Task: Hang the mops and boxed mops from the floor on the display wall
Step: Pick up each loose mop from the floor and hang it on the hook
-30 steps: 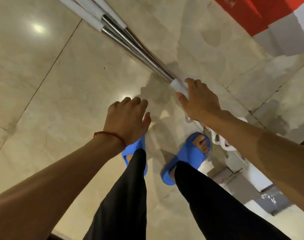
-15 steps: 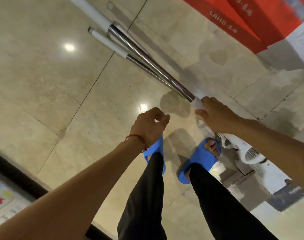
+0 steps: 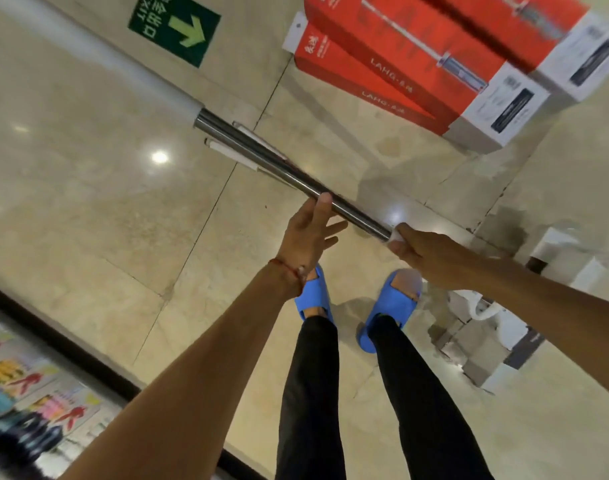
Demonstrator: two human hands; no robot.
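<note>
Lighting is bright, warm, from overhead. Lamp glare spots show on the polished floor (image 3: 88, 202), at left and beside the pole (image 3: 292, 174). Soft shadows lie under the slippers (image 3: 393, 299). Shelf goods (image 3: 26, 403) at lower left are blurred. Wide-angle distortion bends lines near the edges.

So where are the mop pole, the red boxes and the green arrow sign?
mop pole (image 3: 278, 168), head view, on the shiny metal shaft.
red boxes (image 3: 393, 60), head view, on a red face.
green arrow sign (image 3: 174, 27), head view, near its middle.
</note>
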